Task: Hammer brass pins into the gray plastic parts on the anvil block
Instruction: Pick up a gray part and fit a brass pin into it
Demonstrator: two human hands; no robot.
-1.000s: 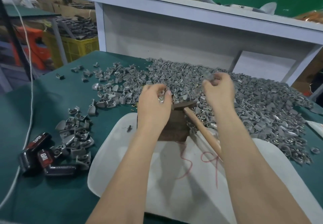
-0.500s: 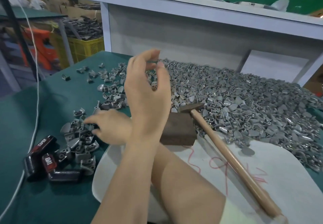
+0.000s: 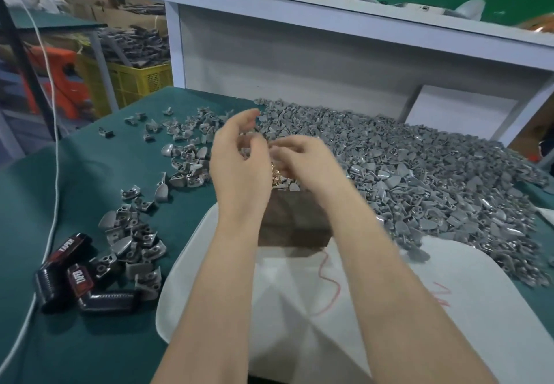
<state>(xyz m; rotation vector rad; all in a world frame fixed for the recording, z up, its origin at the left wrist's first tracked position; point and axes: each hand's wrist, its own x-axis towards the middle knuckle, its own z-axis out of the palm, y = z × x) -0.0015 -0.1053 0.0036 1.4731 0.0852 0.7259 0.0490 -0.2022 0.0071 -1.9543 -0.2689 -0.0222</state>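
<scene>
Brass pins [image 3: 277, 174] look tiny, stiff, slippery; pinch one mid-shank. Left hand [image 3: 239, 159] and right hand [image 3: 304, 163] hover close, blurred: grip, cannot tell.

Right hand [image 3: 302, 165] has left the small pile of gray parts [image 3: 132, 234]; it now meets left hand [image 3: 239, 162] above brass pins [image 3: 277, 178], behind block [image 3: 293, 222]

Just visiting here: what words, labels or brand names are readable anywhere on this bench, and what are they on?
"TAPER": white letters on the red label of a black plastic case, left on the green table.
Second black plastic case beside it: similar label, upside down, too blurred to confirm.
Red pen scribbles on the white sheet: no readable word.
</scene>
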